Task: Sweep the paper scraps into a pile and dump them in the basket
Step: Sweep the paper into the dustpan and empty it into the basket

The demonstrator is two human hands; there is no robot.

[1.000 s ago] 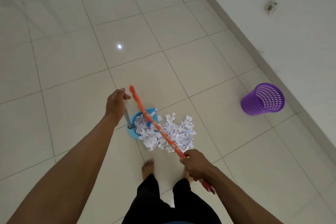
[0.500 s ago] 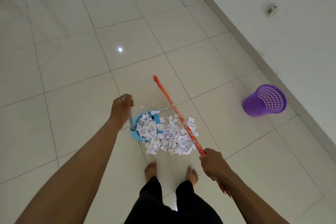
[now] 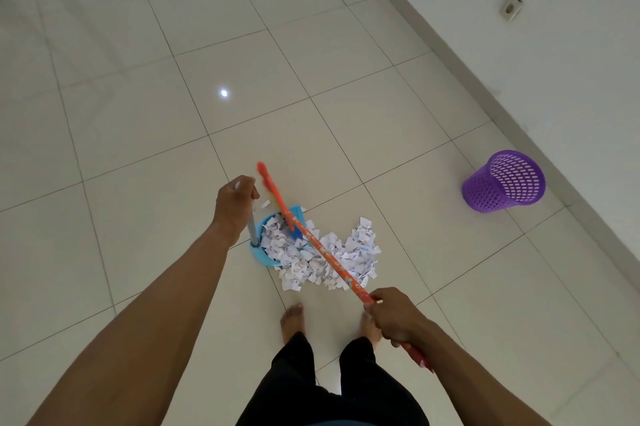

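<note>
A heap of white paper scraps (image 3: 349, 254) lies on the tiled floor in front of my bare feet, part of it inside a blue dustpan (image 3: 260, 254). My left hand (image 3: 236, 204) is shut on the dustpan's grey upright handle (image 3: 252, 228). My right hand (image 3: 394, 316) grips the orange broom stick (image 3: 322, 254), which slants across the heap with its blurred far end beside my left hand. A purple mesh basket (image 3: 504, 181) stands tilted on the floor to the right, close to the wall.
A white wall (image 3: 554, 55) with a socket (image 3: 510, 6) runs along the right side. Glossy floor tiles (image 3: 138, 114) stretch ahead and to the left, with a window's reflection at the top. My feet (image 3: 292, 316) stand just behind the heap.
The broom stick has swung back to the left across the heap, its far end now beside my left hand. More scraps sit in the dustpan. The left hand holds its place.
</note>
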